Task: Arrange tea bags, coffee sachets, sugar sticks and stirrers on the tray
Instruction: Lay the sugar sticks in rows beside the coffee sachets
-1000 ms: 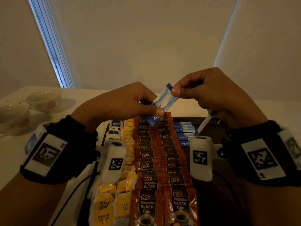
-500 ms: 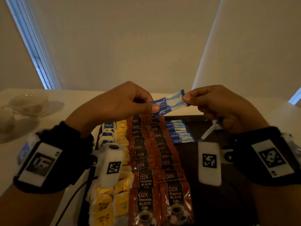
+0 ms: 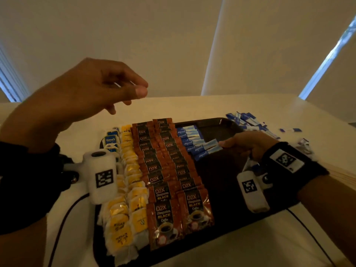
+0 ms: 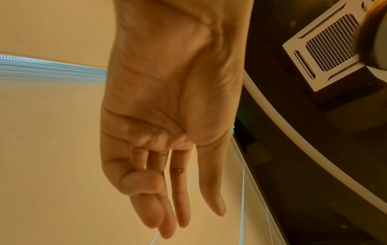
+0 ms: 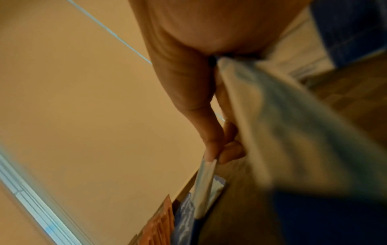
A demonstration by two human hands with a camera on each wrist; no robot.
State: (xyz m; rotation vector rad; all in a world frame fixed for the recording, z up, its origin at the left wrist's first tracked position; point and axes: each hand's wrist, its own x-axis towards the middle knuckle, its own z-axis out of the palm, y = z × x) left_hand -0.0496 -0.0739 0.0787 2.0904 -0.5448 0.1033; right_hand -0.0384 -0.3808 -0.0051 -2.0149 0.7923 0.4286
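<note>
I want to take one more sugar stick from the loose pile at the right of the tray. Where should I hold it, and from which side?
Probably pinch one free end of a stick on top of the loose pile, coming from above with thumb and forefinger. The sticks are thin and flat and lie crossed on the table, so a middle grip may drag the neighbours. The right hand pinches its sugar stick by the end too.

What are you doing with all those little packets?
A person is lining up drink packets in rows on a dark tray. Yellow tea bags and brown coffee sachets already fill their rows. The right hand pinches blue sugar sticks and lowers them onto the short sugar row. The left hand hovers above, holding nothing. More sugar sticks lie in a loose pile on the table beyond the tray.
</note>
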